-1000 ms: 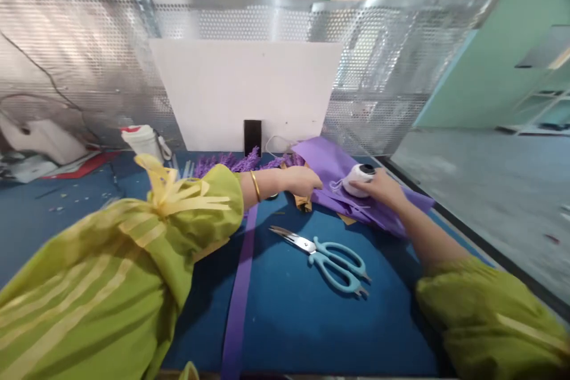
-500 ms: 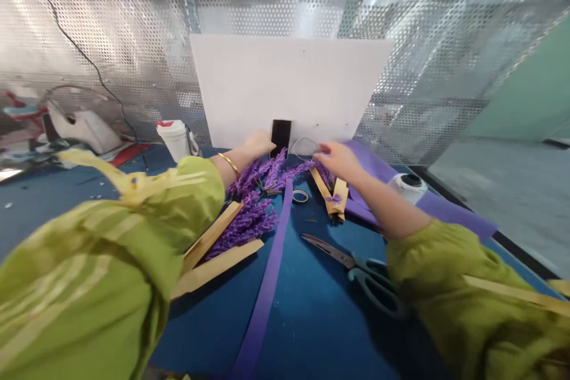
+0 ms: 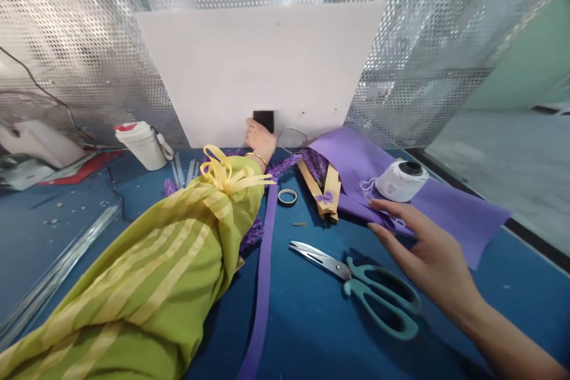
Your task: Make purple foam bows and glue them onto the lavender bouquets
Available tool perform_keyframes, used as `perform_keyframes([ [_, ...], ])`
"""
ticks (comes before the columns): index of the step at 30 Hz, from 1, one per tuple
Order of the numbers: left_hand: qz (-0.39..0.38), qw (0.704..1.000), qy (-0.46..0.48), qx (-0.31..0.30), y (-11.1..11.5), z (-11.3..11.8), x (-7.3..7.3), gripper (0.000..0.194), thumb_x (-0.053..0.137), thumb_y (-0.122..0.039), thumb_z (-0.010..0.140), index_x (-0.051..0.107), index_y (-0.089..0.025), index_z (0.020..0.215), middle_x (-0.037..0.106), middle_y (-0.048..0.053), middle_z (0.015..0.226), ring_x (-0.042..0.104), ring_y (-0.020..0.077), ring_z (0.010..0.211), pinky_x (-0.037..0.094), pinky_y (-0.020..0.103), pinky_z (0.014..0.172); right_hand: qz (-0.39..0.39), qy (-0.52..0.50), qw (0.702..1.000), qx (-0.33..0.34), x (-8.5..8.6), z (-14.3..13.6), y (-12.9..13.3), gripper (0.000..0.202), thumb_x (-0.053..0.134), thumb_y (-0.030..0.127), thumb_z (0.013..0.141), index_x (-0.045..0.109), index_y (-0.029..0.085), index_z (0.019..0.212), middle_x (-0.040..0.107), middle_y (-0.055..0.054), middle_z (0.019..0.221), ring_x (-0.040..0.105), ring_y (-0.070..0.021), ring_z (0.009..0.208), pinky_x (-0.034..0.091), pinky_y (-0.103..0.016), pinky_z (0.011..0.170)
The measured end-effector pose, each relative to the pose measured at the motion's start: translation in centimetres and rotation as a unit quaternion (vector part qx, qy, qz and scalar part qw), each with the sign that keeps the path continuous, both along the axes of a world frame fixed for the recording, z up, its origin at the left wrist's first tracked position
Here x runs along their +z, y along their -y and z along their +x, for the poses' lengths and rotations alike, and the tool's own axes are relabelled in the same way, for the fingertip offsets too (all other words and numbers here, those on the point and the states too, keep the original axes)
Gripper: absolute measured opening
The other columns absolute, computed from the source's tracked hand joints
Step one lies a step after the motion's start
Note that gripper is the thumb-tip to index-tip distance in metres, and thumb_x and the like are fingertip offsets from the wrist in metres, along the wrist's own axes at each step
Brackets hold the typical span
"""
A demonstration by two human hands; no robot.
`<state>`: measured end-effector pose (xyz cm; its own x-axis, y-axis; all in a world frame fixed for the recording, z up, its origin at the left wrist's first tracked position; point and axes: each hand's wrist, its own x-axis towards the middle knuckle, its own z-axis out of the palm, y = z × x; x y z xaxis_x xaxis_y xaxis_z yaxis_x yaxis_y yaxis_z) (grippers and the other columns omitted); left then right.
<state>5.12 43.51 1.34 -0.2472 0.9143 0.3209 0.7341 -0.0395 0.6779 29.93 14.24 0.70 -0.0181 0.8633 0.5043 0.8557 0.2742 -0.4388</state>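
My left hand (image 3: pixel 261 138) reaches to the base of the white board, its fingers closed at the side of a black phone (image 3: pixel 263 119); the hand covers the phone's lower part. My right hand (image 3: pixel 434 258) is open, thumb and fingers apart with nothing between them. It hovers beside the green-handled scissors (image 3: pixel 345 270) and the purple wrapping sheet (image 3: pixel 458 211). Artificial lavender (image 3: pixel 285 164) lies near my left wrist, partly hidden by the sleeve. A small bouquet in brown paper (image 3: pixel 330 206) with a purple bow lies between my hands.
A purple ribbon (image 3: pixel 265 267) runs toward me. Nearby are a tape roll (image 3: pixel 287 196) and a white string spool (image 3: pixel 403 180). A white cup (image 3: pixel 143 145) and clear strips (image 3: pixel 57 273) lie left. The white board (image 3: pixel 262 59) leans against perforated metal.
My right hand has drawn back toward me and right, from near the wire by the bouquet to beside the scissors. My left hand now covers more of the phone. The view has tilted down.
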Motion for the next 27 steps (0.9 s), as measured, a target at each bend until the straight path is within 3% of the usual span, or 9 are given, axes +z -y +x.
perform_keyframes([
  [3, 0.007, 0.995, -0.019, 0.098, -0.5, 0.5, -0.2, 0.102, 0.075, -0.037, 0.079, 0.016, 0.004, 0.151, 0.050, 0.036, 0.138, 0.053, 0.0437, 0.128, 0.044, 0.048, 0.100, 0.004, -0.009, 1.000, 0.002, -1.6, 0.5, 0.0, 0.031, 0.054, 0.047, 0.092, 0.062, 0.034, 0.119, 0.071, -0.006, 0.122, 0.070, -0.0319, 0.104, 0.054, -0.038, 0.058],
  [10, 0.018, 0.983, -0.068, 0.171, -1.6, 1.6, -1.1, 0.098, 0.072, -0.036, 0.081, 0.017, -0.002, 0.154, 0.053, 0.030, 0.137, 0.057, 0.0364, 0.123, 0.049, 0.043, 0.098, 0.013, 0.045, 0.998, 0.038, -2.6, 1.2, -0.8, 0.033, 0.056, 0.041, 0.095, 0.062, 0.024, 0.123, 0.072, -0.007, 0.119, 0.072, -0.0226, 0.084, 0.053, -0.032, 0.057],
  [16, 0.028, 0.977, -0.093, 0.191, -2.1, 1.8, -1.8, 0.101, 0.071, -0.043, 0.080, 0.018, 0.000, 0.154, 0.055, 0.027, 0.134, 0.058, 0.0354, 0.122, 0.050, 0.043, 0.099, 0.012, 0.072, 0.996, 0.045, -3.1, 1.2, -0.8, 0.030, 0.055, 0.039, 0.096, 0.062, 0.021, 0.120, 0.072, -0.006, 0.115, 0.065, -0.0151, 0.060, 0.054, -0.034, 0.061],
  [22, 0.028, 0.976, -0.100, 0.190, -2.3, 1.6, -1.7, 0.096, 0.070, -0.042, 0.081, 0.022, -0.002, 0.154, 0.057, 0.026, 0.133, 0.059, 0.0350, 0.120, 0.050, 0.044, 0.098, 0.022, 0.079, 0.995, 0.051, -3.3, 1.0, -1.0, 0.030, 0.054, 0.038, 0.097, 0.063, 0.021, 0.120, 0.073, -0.007, 0.113, 0.069, -0.0189, 0.074, 0.054, -0.032, 0.063],
  [27, 0.020, 0.978, -0.098, 0.185, -2.4, 1.8, -1.5, 0.094, 0.067, -0.039, 0.082, 0.020, 0.000, 0.153, 0.055, 0.028, 0.135, 0.057, 0.0366, 0.122, 0.050, 0.046, 0.098, 0.011, 0.086, 0.996, 0.038, -3.3, 1.3, -1.0, 0.030, 0.054, 0.040, 0.097, 0.062, 0.021, 0.120, 0.073, -0.006, 0.113, 0.063, -0.0135, 0.057, 0.053, -0.032, 0.059],
])
